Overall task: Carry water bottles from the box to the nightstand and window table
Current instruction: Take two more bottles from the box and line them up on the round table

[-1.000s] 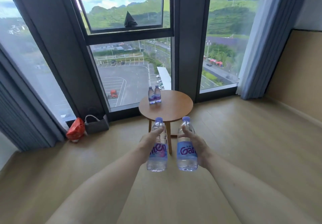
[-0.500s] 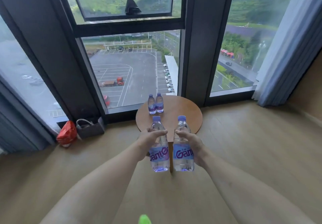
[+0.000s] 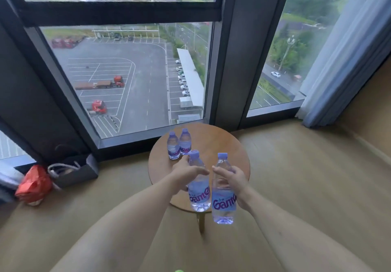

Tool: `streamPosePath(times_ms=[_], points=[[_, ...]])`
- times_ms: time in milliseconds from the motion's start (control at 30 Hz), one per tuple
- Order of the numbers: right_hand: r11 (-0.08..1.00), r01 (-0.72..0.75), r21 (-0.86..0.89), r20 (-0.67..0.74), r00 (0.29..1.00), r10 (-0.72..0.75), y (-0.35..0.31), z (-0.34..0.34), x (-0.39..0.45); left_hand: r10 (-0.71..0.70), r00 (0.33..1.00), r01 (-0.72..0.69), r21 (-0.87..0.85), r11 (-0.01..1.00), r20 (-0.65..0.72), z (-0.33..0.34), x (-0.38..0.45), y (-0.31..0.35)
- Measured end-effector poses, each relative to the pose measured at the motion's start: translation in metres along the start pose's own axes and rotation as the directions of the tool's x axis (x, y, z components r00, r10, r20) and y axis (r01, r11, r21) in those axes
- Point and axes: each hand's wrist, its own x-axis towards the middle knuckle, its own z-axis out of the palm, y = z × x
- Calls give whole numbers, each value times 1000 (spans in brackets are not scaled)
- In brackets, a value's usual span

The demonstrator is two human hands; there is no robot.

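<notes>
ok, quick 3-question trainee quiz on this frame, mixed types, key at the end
1. True or false: each hand holds one water bottle.
2. How many bottles already stand on the round table? A) none B) two C) four
3. Fill in: a red bag lies on the floor to the table's ____.

Key:
1. True: left hand and right hand each grip one.
2. B: two bottles on the round table.
3. Left: red bag.

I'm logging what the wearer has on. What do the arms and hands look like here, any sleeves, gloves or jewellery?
Both forearms are bare as far as the frame shows. The left hand and right hand wear no gloves; no watch, ring or bracelet is visible.
</notes>
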Motion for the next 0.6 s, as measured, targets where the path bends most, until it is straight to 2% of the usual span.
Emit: streamPosePath(times_ms=[200, 333, 467, 600], points=[[975, 60, -215, 6, 998, -60, -25, 3, 79, 60, 998, -57, 156, 986, -18, -10, 81, 26], [873, 131, -469, 61, 991, -116, -40, -6, 134, 131, 989, -106, 284, 953, -73, -4, 135, 38], [832, 136, -538, 117, 989, -86, -56, -17, 202, 166, 980, -112, 393, 913, -106, 9, 189, 53], [772, 141, -620, 162, 985, -50, -75, -27, 267, 124, 984, -47, 492, 869, -125, 21, 236, 72]])
